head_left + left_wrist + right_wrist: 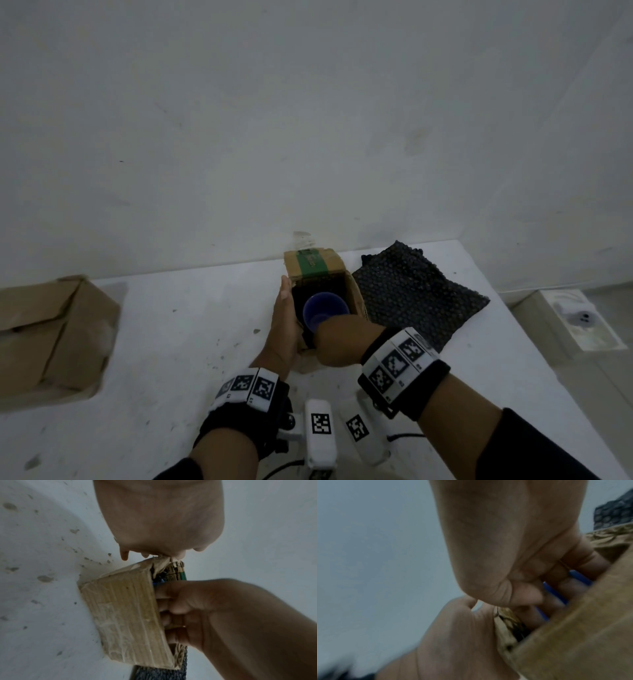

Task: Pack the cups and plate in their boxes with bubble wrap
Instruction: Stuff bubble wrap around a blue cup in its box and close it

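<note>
A small open cardboard box [356, 294] with a green-taped flap stands at the back of the white table [171, 342]. A blue cup [323, 310] sits upright inside it, amid dark lining. My right hand [330, 342] reaches in from the near side, its fingers [565, 588] curled over the cup's blue rim [553, 593]. My left hand [284, 318] lies flat against the box's left wall, fingers straight. The left wrist view shows the box's side [123, 615] with the right hand [205, 608] at its opening. No plate is in view.
A sheet of black bubble wrap [418, 294] lies on the table just right of the box. A larger closed cardboard box [51, 339] sits at the table's left edge. The wall runs right behind. A white object [575, 318] lies on the floor beyond the right edge.
</note>
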`<state>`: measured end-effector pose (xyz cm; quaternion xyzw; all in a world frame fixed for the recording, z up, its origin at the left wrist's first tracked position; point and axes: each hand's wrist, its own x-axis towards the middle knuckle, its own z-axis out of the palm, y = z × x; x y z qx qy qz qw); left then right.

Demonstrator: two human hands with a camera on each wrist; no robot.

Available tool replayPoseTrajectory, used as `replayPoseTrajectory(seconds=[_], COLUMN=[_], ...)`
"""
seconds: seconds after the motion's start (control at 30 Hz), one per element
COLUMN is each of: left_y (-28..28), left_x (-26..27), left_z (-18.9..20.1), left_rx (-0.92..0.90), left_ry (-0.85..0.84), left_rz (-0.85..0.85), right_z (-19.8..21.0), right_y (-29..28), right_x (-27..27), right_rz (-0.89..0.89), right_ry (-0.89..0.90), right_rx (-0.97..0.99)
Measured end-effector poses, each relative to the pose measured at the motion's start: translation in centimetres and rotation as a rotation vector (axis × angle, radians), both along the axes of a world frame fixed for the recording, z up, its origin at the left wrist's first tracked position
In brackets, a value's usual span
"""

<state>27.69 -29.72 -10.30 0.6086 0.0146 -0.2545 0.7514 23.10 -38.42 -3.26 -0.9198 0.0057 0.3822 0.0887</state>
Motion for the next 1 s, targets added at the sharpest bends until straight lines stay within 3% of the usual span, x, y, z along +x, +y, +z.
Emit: replayPoseTrajectory(seconds=[0.07,0.13,0.23,0.4,0.67,0.77,0.83,0.93,1.0], left_y=[0.3,0.5,0.7,1.0,0.9,1.0,0.8,0.1,-0.8], left_x=[-0.3,-0.5,-0.9,-1.6,-1.4,-1.0,-1.0,-0.6,-0.1], left_z=[0.5,1.2,2.0,3.5,2.1,1.4,1.7,1.9,2.1], left_rx=[-0.006,-0.038,-0.033,0.017,0.043,0.087,0.073,0.132,0.398], left_ry=[-0.006,-0.003,-0.016,-0.044,-0.029,-0.023,-0.004,-0.028,-0.13], left_rz=[-0.018,-0.039,-0.069,-0.099,-0.059,-0.053,-0.047,0.022,0.044], right_z=[-0.1,0.2,-0.2,-4.0,-6.0,-4.7,-3.8,-2.8,-2.1], right_y=[-0.7,-1.9,-3.3,-2.8,-3.0,-3.1,-3.3,-4.3,-5.8], right_x=[0.6,1.4,2.7,2.5,1.9,2.6,2.8,1.8,0.8], right_rz=[-0.035,-0.072,-0.103,0.004,0.019,0.001,-0.013,-0.032,-0.046], right_ry=[-0.091,-0.302,-0.528,-0.508,-0.558,-0.42,-0.35,-0.461,-0.62], right_rx=[0.084,0.156,0.156,-0.043,0.016,-0.007,0.058,0.251,0.387])
